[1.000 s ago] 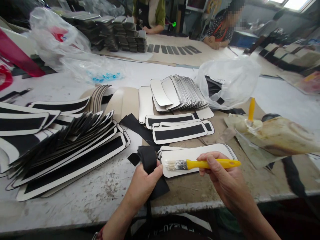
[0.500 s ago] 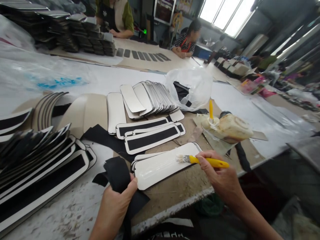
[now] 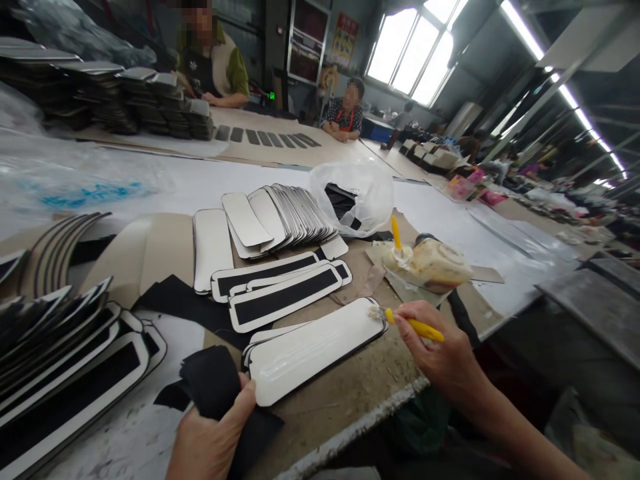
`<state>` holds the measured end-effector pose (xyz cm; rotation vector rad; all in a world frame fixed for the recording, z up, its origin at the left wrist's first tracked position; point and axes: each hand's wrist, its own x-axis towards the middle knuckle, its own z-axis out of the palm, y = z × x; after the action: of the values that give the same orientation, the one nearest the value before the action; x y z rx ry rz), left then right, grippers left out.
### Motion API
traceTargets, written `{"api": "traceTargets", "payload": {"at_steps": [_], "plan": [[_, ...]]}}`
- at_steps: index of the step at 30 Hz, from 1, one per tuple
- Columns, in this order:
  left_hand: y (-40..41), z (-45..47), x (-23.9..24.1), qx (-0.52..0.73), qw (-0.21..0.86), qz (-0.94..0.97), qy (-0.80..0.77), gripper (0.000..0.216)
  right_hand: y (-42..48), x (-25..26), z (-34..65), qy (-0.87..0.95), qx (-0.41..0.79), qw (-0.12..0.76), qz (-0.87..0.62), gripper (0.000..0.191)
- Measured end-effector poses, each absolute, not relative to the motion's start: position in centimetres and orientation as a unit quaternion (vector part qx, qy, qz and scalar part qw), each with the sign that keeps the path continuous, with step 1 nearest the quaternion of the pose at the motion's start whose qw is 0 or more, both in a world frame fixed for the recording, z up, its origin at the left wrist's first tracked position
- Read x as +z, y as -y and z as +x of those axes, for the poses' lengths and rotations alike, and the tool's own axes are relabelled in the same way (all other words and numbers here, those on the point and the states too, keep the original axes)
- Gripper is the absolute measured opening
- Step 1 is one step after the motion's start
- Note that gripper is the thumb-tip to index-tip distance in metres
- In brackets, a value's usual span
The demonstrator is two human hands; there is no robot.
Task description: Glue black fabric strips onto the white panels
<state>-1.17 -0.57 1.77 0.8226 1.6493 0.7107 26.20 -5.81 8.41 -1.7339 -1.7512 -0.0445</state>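
My right hand [image 3: 440, 347] is closed round the yellow handle of a paintbrush [image 3: 413, 325]. Its bristles touch the right end of a long white panel [image 3: 310, 353], which looks glossy and wet toward its left part. That panel lies on top of a few like it. In my left hand [image 3: 213, 427] is a bundle of black fabric strips [image 3: 210, 380], with the thumb near the panel's left end. Behind the panel lie white pieces with black strips set on them [image 3: 287, 297]. A second yellow-handled brush [image 3: 396, 233] stands in a stained, cream-coloured plastic container [image 3: 435, 263].
A fanned stack of white panels [image 3: 295, 217] lies farther back beside a clear plastic bag [image 3: 373, 193] holding black material. Black-and-white panels [image 3: 75, 393] pile up at left. Two people [image 3: 220, 73] are across the table. The table's worn edge [image 3: 360, 427] runs in front.
The brush in my right hand has moved along the white panel to its right end. My left hand still grips the black strips. The camera view has tilted up and shifted right.
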Motion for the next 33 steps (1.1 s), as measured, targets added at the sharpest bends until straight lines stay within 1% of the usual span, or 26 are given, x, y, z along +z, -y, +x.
{"api": "traceTargets", "payload": {"at_steps": [7,9,11,14,16,18,20,25,28,33], "plan": [[0.1,-2.1,1.4,0.280,0.563,0.364,-0.687,0.039,6.9,11.6,26.0,0.639,-0.044,0.356,-0.680,0.007],[0.2,-2.7,1.7,0.301,0.545,0.350,-0.700,0.039,7.2,12.6,25.7,0.635,-0.034,0.368,-0.679,0.011],[0.9,-3.2,2.4,0.340,0.558,0.325,-0.683,0.036,7.4,13.0,25.2,0.638,-0.010,0.377,-0.671,0.017],[2.6,-3.2,4.1,0.384,0.633,0.298,-0.602,0.036,7.2,11.9,23.7,0.656,0.058,0.376,-0.652,0.018],[3.5,-2.7,5.0,0.399,0.647,0.285,-0.584,0.037,6.6,10.4,22.1,0.679,0.136,0.363,-0.624,0.019],[4.0,-2.2,5.3,0.413,0.691,0.285,-0.520,0.034,6.0,9.0,20.1,0.708,0.221,0.342,-0.577,0.021],[4.4,-1.9,5.3,0.423,0.710,0.301,-0.476,0.031,5.4,8.1,18.1,0.728,0.274,0.333,-0.533,0.020],[5.2,-1.6,5.3,0.388,0.674,0.375,-0.504,0.029,4.8,7.8,15.1,0.742,0.293,0.371,-0.475,0.009],[5.5,-1.2,5.8,0.370,0.648,0.402,-0.530,0.029,5.0,7.8,14.6,0.749,0.309,0.373,-0.452,0.008],[6.1,-0.6,6.2,0.367,0.608,0.431,-0.556,0.037,5.7,7.7,14.9,0.750,0.320,0.360,-0.453,0.012]]}}
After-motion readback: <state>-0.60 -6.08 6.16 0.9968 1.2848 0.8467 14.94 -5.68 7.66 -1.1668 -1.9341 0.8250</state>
